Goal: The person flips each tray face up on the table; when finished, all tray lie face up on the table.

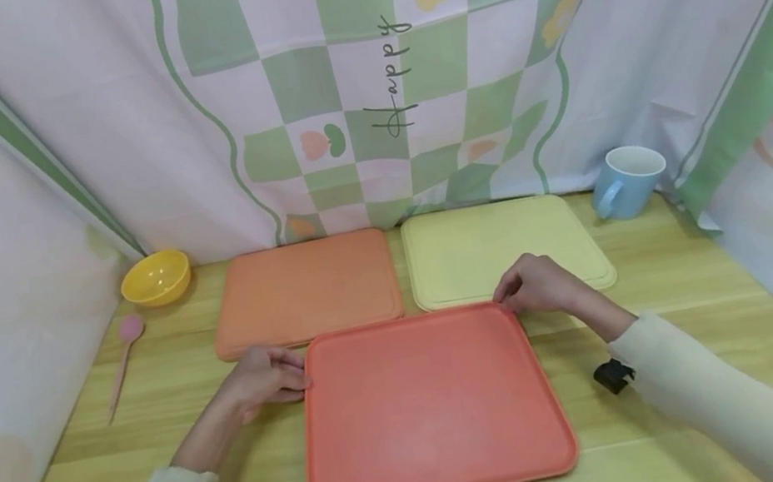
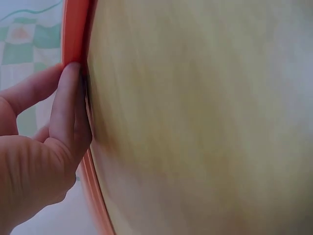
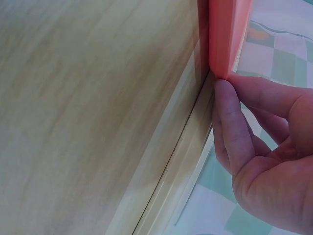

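A red rectangular tray (image 1: 432,411) with a raised rim lies at the front middle of the table in the head view. My left hand (image 1: 267,378) pinches its left rim near the far corner. At the far right corner, the thumb and fingers of my right hand (image 1: 537,283) pinch the tray's edge. The left wrist view shows the left hand (image 2: 41,156) with its fingertips at the rim (image 2: 74,34). In the right wrist view, the right hand (image 3: 264,152) has its fingertips at the corner (image 3: 226,44).
Behind the tray lie a flat orange board (image 1: 306,287) and a pale yellow board (image 1: 497,249), side by side. A yellow bowl (image 1: 156,279) and a pink spoon (image 1: 124,354) are at the left. A blue mug (image 1: 628,184) stands back right, before the curtain (image 1: 368,75).
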The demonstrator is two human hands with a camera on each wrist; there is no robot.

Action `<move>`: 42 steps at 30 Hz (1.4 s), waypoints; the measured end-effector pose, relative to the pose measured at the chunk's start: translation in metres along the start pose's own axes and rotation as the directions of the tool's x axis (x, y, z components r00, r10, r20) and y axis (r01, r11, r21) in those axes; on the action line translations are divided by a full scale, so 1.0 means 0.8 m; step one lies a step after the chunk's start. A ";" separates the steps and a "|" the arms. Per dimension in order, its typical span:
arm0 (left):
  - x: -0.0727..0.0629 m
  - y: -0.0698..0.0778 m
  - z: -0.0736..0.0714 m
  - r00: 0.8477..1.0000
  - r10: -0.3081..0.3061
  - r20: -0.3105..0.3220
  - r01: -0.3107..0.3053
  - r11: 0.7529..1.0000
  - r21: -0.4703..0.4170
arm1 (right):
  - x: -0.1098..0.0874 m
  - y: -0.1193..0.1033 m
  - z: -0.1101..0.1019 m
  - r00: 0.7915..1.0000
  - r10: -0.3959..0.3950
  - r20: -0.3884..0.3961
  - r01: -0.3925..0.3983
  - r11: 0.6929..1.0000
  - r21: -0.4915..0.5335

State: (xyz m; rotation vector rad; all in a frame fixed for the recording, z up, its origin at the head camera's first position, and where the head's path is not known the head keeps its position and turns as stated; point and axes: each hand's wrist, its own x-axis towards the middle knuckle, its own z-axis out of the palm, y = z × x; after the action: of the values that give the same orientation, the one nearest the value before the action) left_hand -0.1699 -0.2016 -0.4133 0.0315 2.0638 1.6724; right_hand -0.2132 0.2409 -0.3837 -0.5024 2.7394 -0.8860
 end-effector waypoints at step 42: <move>0.081 0.101 0.074 0.984 0.159 -0.083 -0.147 0.980 0.135 | -0.003 0.035 -0.045 0.986 0.146 -0.079 -0.110 0.932 0.345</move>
State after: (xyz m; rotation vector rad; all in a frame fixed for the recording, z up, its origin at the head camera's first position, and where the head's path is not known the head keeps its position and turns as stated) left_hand -0.2269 -0.1066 -0.3694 0.1620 2.2889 1.6547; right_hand -0.2289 0.2815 -0.3716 -0.2137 2.5865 -1.3479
